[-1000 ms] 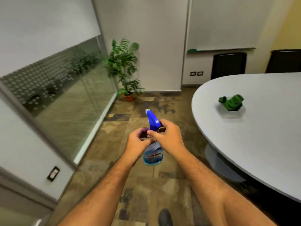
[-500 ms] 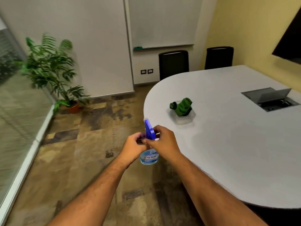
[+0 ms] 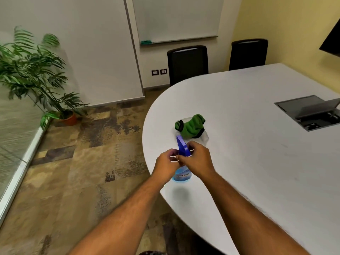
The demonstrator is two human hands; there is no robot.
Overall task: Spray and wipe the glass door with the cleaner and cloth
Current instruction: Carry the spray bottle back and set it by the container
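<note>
As both hands meet in front of the body, the holdings stand thus:
Spray bottle: clear plastic spray bottle of blue liquid with a blue trigger head (image 3: 182,162), upright, held over the near rounded edge of the table; label text too blurred to read.
Left hand: left hand (image 3: 166,163) curled around the neck of the bottle from the left side, fingers folded in.
Right hand: right hand (image 3: 197,160) wrapped over the bottle just below the trigger head, its fingers meeting those of the left hand.
Cloth: crumpled green cloth with dark trim (image 3: 191,126), lying in a shallow clear dish (image 3: 206,138) on the table, just beyond the bottle's nozzle and apart from both hands.
Table: large light grey table with a rounded end (image 3: 257,144), a raised grey hatch set in its top at the far right.
Glass wall: glass panel with a white bottom rail (image 3: 16,129), at the left edge, well apart from the hands.
Plant: leafy green plant in a terracotta pot (image 3: 36,76), on the floor beside the glass.
Chairs: two black chairs (image 3: 187,64) at the table's far side.
Whiteboard: white wall board (image 3: 176,17) above the chairs.
</note>
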